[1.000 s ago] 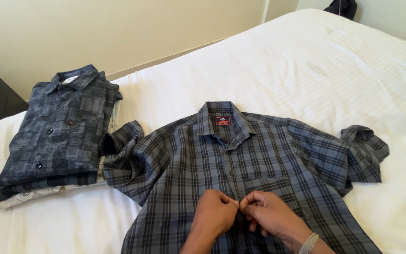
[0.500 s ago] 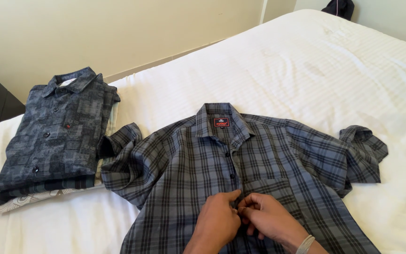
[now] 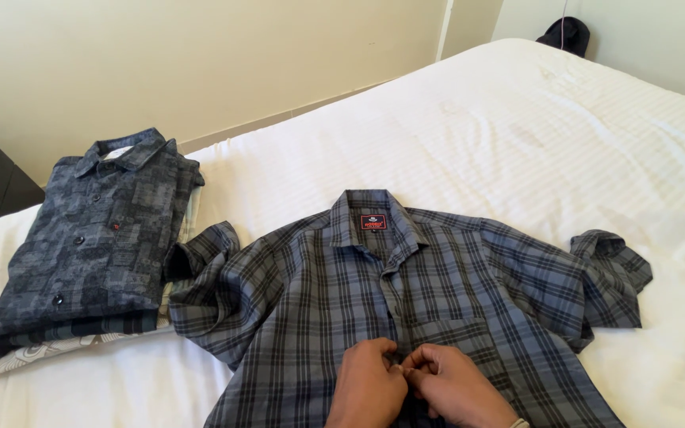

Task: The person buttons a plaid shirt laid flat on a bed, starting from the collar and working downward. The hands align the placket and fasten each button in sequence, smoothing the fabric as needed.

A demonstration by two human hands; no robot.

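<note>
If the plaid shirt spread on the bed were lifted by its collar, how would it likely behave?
The plaid shirt would probably hang limp: its sleeves already lie crumpled on the white bed. It looks thin and light, lying flat. Both the left hand and right hand pinch its front placket, so any part not yet buttoned might gape.

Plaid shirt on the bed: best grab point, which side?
Probably the plaid shirt at its shoulders, either side of the collar, coming from above. It lies flat, front up, sleeves spread, so the shoulder seams are exposed edges to pinch. The left hand and right hand already occupy the button placket.
</note>
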